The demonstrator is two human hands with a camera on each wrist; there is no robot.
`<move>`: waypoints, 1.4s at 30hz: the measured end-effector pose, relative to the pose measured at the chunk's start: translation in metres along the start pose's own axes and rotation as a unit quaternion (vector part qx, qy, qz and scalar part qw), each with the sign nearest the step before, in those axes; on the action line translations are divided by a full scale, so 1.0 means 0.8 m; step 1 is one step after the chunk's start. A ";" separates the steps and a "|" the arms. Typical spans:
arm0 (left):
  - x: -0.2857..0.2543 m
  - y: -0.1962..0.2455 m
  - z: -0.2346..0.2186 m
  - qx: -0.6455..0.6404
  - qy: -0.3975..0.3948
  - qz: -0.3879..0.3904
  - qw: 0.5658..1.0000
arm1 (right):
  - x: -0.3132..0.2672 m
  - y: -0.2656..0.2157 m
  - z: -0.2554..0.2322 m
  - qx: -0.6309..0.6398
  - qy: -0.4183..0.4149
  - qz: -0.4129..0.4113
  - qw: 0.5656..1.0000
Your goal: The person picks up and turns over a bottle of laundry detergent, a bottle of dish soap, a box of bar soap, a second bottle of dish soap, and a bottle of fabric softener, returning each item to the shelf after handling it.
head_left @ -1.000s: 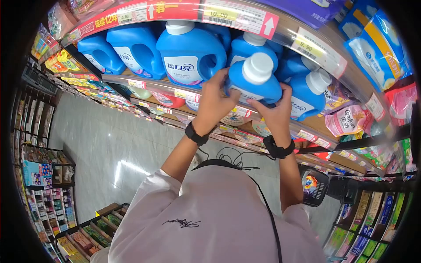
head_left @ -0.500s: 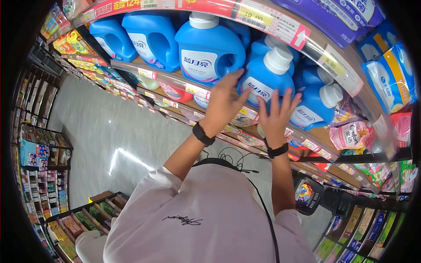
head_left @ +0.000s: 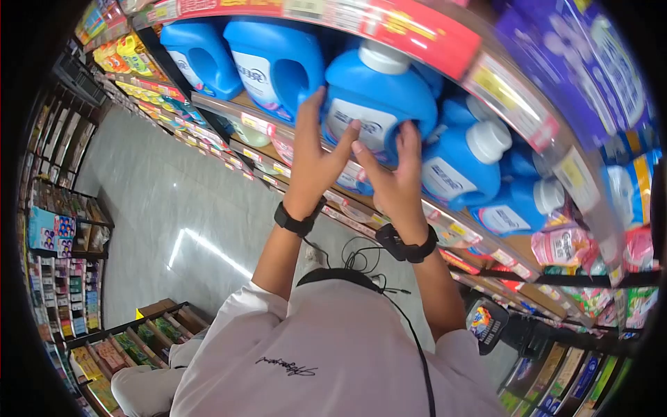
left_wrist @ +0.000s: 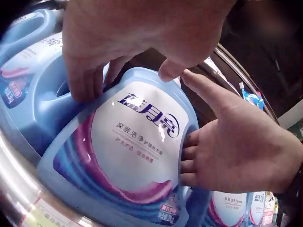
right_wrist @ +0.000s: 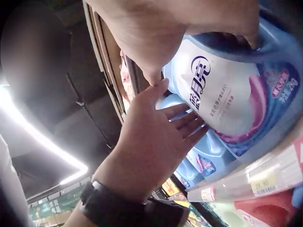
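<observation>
A large blue laundry detergent bottle (head_left: 379, 87) with a white cap stands on the shelf between both hands. In the head view my left hand (head_left: 311, 163) lies along its left side, fingers fairly straight. In the right wrist view those extended fingers touch the side of the bottle (right_wrist: 227, 94). My right hand (head_left: 399, 184) grips the bottle's right side, its fingers reaching into the handle opening and its thumb in front. The two thumbs come close together before the label. The left wrist view shows the label of this bottle (left_wrist: 132, 137) facing outward.
More blue detergent bottles flank it, one to the left (head_left: 271, 62) and a smaller one to the right (head_left: 462, 163). A red price strip (head_left: 417, 31) runs close above. Pink softener bags (head_left: 563, 247) sit at the right. A black basket (head_left: 490, 323) stands below right.
Both hands have let go of the smaller bottle, which now stands upright on the shelf, and moved left to the larger one. The right fingers have entered its handle.
</observation>
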State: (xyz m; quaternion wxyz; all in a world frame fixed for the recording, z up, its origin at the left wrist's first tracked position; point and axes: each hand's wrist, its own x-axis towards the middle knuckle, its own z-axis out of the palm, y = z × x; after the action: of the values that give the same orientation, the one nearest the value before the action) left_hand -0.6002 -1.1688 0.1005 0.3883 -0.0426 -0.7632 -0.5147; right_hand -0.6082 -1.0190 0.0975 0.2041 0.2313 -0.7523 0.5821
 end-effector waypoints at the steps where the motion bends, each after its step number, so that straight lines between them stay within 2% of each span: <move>1: 0.007 -0.002 -0.004 -0.045 -0.009 -0.018 0.999 | 0.010 0.000 0.011 0.053 0.010 0.022 0.998; 3: 0.017 -0.001 -0.013 -0.047 -0.031 -0.033 0.998 | 0.021 -0.009 0.024 0.088 0.019 0.080 0.993; 5: 0.023 -0.003 -0.022 -0.056 -0.061 -0.047 0.995 | 0.028 -0.014 0.037 0.127 0.040 0.089 0.987; 6: 0.022 -0.010 -0.025 -0.065 -0.082 -0.037 0.994 | 0.032 -0.011 0.040 0.143 0.039 0.106 0.983; 9: 0.015 -0.018 -0.022 -0.046 -0.078 0.021 0.996 | 0.042 -0.009 0.050 0.138 0.042 0.126 0.981; 12: 0.015 -0.012 -0.025 -0.041 -0.084 0.012 0.996 | 0.038 -0.018 0.058 0.157 0.053 0.146 0.975; 15: 0.009 -0.017 -0.023 -0.071 -0.069 0.011 0.995 | 0.027 -0.002 0.064 0.190 0.088 0.102 0.973; 18: 0.004 -0.023 -0.020 -0.088 -0.048 0.030 0.994 | 0.010 0.016 0.058 0.015 0.086 0.032 0.996; 20: -0.003 -0.029 -0.026 -0.095 -0.029 0.054 0.994 | -0.009 0.043 0.055 -0.009 0.052 0.006 0.999; 23: -0.020 -0.032 -0.047 -0.092 -0.056 0.073 0.992 | -0.024 0.035 0.058 -0.147 0.105 -0.136 0.974; 24: -0.023 -0.030 -0.053 -0.093 -0.043 0.099 0.990 | -0.022 0.031 0.053 -0.019 0.138 -0.032 0.990; 25: -0.027 -0.026 -0.058 -0.095 -0.031 0.124 0.987 | -0.024 0.027 0.046 0.110 0.168 0.072 0.977; 26: -0.031 -0.022 -0.064 -0.097 -0.019 0.146 0.984 | -0.029 0.023 0.038 0.238 0.194 0.174 0.936; 27: -0.033 -0.023 -0.071 -0.113 -0.018 0.178 0.977 | -0.032 0.020 0.030 0.360 0.212 0.266 0.869; 28: -0.035 -0.025 -0.080 -0.129 -0.017 0.208 0.969 | -0.035 0.018 0.024 0.473 0.224 0.351 0.777; 29: -0.035 -0.028 -0.087 -0.144 -0.017 0.237 0.961 | -0.040 0.027 0.032 0.410 0.237 0.202 0.857; 30: -0.023 -0.026 -0.095 -0.161 -0.057 0.260 0.950 | -0.044 0.037 0.039 0.344 0.260 0.045 0.901; 31: -0.012 -0.024 -0.102 -0.179 -0.099 0.280 0.938 | -0.056 0.035 0.044 0.249 0.215 -0.041 0.944; 32: 0.017 -0.016 -0.115 -0.153 -0.179 0.289 0.928 | -0.067 0.032 0.049 0.159 0.182 -0.136 0.961; 33: 0.016 -0.026 -0.114 -0.183 -0.220 0.263 0.921 | -0.085 -0.016 0.035 0.286 0.135 0.080 0.945; 35: 0.016 -0.046 -0.113 -0.238 -0.295 0.201 0.903 | -0.091 -0.065 0.028 0.277 0.042 0.177 0.944; 36: 0.004 -0.044 -0.124 -0.227 -0.316 0.152 0.909 | -0.090 -0.075 0.038 0.147 0.001 0.061 0.987; 37: -0.005 -0.042 -0.128 -0.215 -0.337 0.102 0.911 | -0.089 -0.083 0.042 0.011 -0.042 -0.055 0.998; 38: -0.019 -0.047 -0.119 -0.242 -0.312 0.044 0.918 | -0.085 -0.086 0.035 -0.019 -0.073 -0.037 0.996; 39: -0.027 -0.045 -0.114 -0.249 -0.287 0.043 0.924 | -0.093 -0.085 0.037 0.053 -0.059 0.035 0.996; 41: -0.047 -0.040 -0.112 -0.350 -0.271 -0.136 0.887 | -0.107 -0.083 0.032 0.128 -0.067 0.190 0.971; 42: -0.058 -0.040 -0.115 -0.352 -0.284 -0.196 0.870 | -0.108 -0.078 0.026 0.130 -0.100 0.222 0.961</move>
State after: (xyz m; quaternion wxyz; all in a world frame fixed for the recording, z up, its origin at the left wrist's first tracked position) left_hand -0.5322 -1.2433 0.0619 0.0056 -0.1699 -0.6016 -0.7805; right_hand -0.5026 -1.0430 0.0919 -0.0383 0.1403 -0.7196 0.6790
